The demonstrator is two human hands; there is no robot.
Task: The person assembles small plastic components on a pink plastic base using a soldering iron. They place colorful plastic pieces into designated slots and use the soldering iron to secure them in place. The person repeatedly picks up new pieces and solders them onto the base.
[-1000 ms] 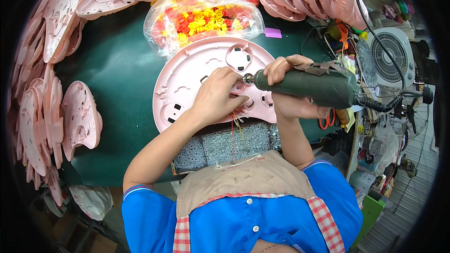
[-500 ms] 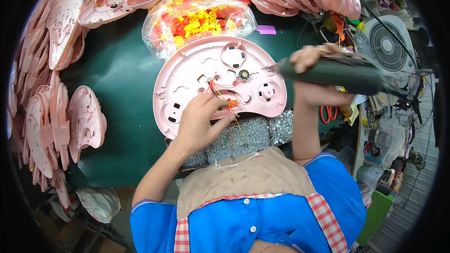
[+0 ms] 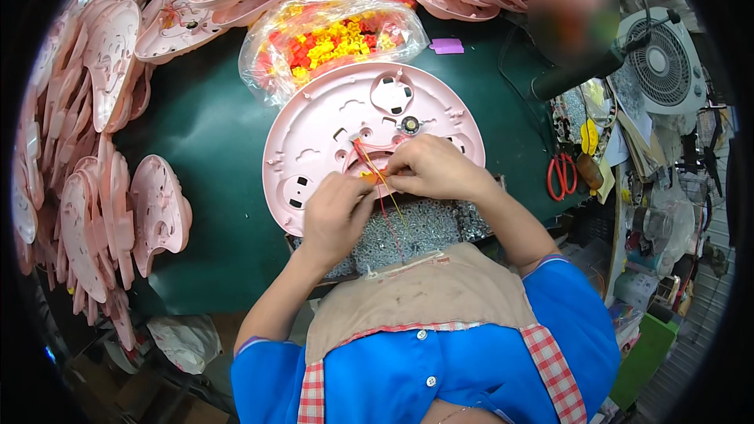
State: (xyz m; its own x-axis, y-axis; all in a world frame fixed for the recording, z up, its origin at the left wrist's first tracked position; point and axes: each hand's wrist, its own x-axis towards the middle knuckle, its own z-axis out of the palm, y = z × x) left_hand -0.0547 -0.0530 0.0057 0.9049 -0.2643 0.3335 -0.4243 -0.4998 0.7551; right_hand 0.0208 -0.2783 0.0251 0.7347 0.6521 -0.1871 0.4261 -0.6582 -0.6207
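Observation:
A pink plastic shell (image 3: 314,126), curved like a kidney, lies hollow side up in front of me. Thin red and yellow wires (image 3: 363,149) run from a slot near its middle down to the notch in its near edge. Fingers closed, my left hand (image 3: 336,218) pinches the wires at that notch, beside a small orange-yellow piece (image 3: 367,177). My right hand (image 3: 436,169) meets it from the other side, also pinching the wires; its fingertips partly hide them. A round black speaker-like part (image 3: 409,126) sits in the shell above my right hand.
A dark electric screwdriver (image 3: 577,78) hangs at the upper right, near red-handled scissors (image 3: 561,177) and a fan (image 3: 664,63). Beyond the shell lies a clear bag (image 3: 263,55) of red and yellow pieces. Pink shells (image 3: 75,212) are stacked left and behind. Bagged metal parts (image 3: 424,228) sit nearest me.
My right hand has let go of the screwdriver, which now hangs at the upper right, and has come down to the wires. My left hand remains at the notch.

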